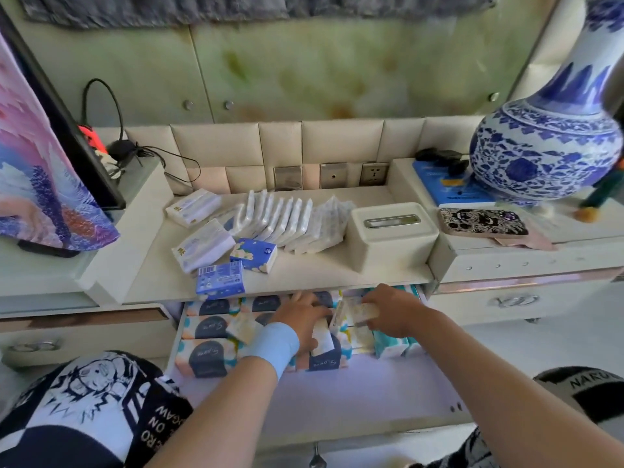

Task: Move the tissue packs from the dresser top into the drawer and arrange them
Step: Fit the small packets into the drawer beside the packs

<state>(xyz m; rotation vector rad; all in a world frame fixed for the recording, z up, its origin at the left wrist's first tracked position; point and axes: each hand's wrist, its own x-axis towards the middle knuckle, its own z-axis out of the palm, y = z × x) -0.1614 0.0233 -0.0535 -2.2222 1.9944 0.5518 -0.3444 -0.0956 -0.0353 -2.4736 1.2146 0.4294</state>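
Note:
The open drawer (371, 393) holds several patterned tissue packs (209, 356) at its back. Both hands are inside it. My left hand (305, 320), with a light blue wristband, is shut on a small pale pack (322, 342). My right hand (393, 310) grips another small cream pack (358, 314) beside it. On the dresser top (304, 275) lie more packs: a leaning row of white ones (280, 219), two larger white packs (202, 244), and two blue packs (221, 278) near the front edge.
A cream tissue box (391, 234) stands right of the packs. A blue-and-white vase (547, 150), a patterned phone (483, 221) and a blue book (442, 187) sit on the right ledge. A framed picture (37, 170) and cables (125, 150) are at the left. My knees flank the drawer.

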